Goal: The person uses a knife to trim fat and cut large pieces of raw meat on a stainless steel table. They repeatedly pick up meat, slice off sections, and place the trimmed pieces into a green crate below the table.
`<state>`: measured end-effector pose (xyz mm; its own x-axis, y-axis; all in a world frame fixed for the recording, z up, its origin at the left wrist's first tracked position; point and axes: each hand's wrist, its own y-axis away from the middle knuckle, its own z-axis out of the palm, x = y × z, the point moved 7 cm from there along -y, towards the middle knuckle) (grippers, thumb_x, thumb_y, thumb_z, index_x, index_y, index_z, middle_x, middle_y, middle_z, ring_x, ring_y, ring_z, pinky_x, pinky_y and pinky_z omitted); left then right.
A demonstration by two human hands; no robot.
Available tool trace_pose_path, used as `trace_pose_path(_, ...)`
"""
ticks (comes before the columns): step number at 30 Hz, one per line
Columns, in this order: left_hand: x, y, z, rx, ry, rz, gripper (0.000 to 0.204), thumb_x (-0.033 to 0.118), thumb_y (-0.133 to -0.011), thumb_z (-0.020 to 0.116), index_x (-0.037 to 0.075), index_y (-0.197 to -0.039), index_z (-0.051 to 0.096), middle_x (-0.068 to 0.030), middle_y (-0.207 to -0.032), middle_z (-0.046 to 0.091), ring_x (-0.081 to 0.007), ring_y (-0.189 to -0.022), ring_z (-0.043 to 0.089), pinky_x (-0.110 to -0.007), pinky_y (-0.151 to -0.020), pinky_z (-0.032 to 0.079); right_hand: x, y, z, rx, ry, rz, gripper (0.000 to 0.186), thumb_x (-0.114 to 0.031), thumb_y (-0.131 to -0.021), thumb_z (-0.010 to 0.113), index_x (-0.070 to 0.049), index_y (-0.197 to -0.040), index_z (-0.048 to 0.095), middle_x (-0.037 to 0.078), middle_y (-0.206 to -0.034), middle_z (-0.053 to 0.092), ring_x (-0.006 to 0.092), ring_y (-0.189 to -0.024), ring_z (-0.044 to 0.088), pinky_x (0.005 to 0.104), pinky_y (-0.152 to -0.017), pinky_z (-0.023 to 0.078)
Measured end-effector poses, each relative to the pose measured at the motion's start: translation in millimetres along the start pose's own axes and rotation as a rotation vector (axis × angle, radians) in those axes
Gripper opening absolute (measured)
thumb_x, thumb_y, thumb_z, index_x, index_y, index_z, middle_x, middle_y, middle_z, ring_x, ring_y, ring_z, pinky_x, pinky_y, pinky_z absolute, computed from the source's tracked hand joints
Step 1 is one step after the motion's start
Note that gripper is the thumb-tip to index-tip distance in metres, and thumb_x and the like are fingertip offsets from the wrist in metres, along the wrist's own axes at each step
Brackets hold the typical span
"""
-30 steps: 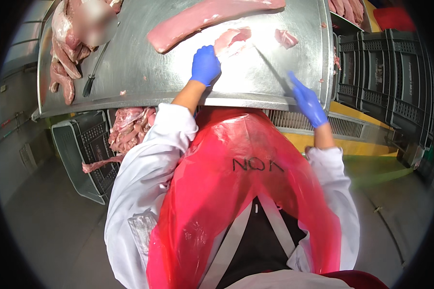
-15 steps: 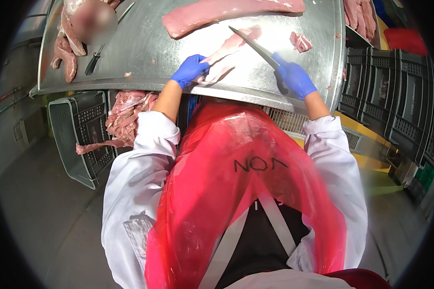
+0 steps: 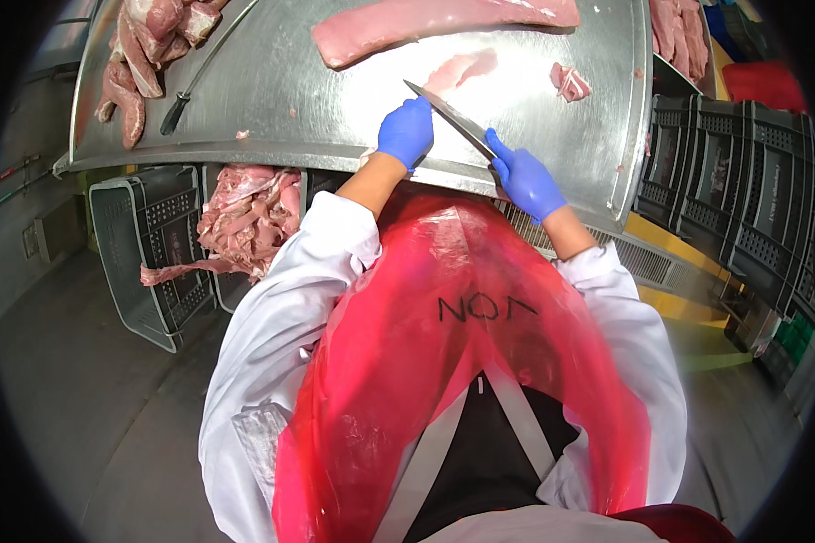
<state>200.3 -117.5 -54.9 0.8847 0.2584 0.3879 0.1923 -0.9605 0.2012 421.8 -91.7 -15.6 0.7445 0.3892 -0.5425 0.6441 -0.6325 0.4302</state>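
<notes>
My right hand [image 3: 528, 184] is closed round the handle of a long knife [image 3: 459, 120]. The blade slants up and left, its tip just beyond my left hand [image 3: 406, 134]. That hand is a closed fist with its back up, at the near end of a thin pale strip of meat [image 3: 462, 71]; its fingers hide the part they hold. The blade crosses at the strip's near end. Both hands wear blue gloves. Beyond them a long pink loin [image 3: 444, 25] lies across the steel table [image 3: 272, 100]. To the right is a small meat scrap [image 3: 570, 82].
Several meat pieces [image 3: 140, 54] lie at the table's far left, beside a sharpening steel [image 3: 183, 97]. Below the left edge, trimmings [image 3: 249, 217] heap in a grey crate [image 3: 149, 253]. At right stand dark crates [image 3: 729, 172] and a container of meat [image 3: 677, 36].
My left hand has moved right and turned its back up. My right hand has drawn nearer and left, bringing the knife tip beside the left fist. The loin lies where it was.
</notes>
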Motion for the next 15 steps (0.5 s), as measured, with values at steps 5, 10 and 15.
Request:
trace_pose_path(5,7.3,-0.4,-0.4,-0.089,-0.062,0.011,0.021,0.013,-0.090,0.054,0.001,-0.105,0.062,-0.0226,-0.097,0.069,-0.0374,-0.087,0.071,-0.046,-0.078,0.058,-22.4,-39.1,5.8,0.141,0.151,-0.035,0.055,-0.026,-0.102,0.049,-0.023,-0.155,0.037,0.031,-0.105,0.060,0.0464,-0.090,0.066,0.0507,-0.082,0.054)
trace_pose_path(10,14.7,4.3,5.8,-0.016,-0.017,0.081,0.022,0.014,-0.090,0.053,0.002,-0.105,0.064,-0.0212,-0.095,0.069,-0.0380,-0.085,0.071,-0.047,-0.076,0.057,-32.7,-79.8,21.7,0.185,0.145,-0.057,0.055,-0.026,-0.102,0.048,-0.023,-0.156,0.035,0.030,-0.109,0.059,0.0447,-0.092,0.066,0.0507,-0.082,0.055)
trace_pose_path(15,3.2,8.4,0.7,-0.102,-0.055,0.069,0.022,0.016,-0.090,0.053,0.002,-0.102,0.064,-0.0227,-0.097,0.070,-0.0395,-0.087,0.070,-0.049,-0.079,0.056,-40.9,-84.9,10.8,0.205,0.168,-0.046,0.053,-0.024,-0.102,0.047,-0.022,-0.154,0.037,0.028,-0.115,0.061,0.0427,-0.099,0.066,0.0498,-0.085,0.055)
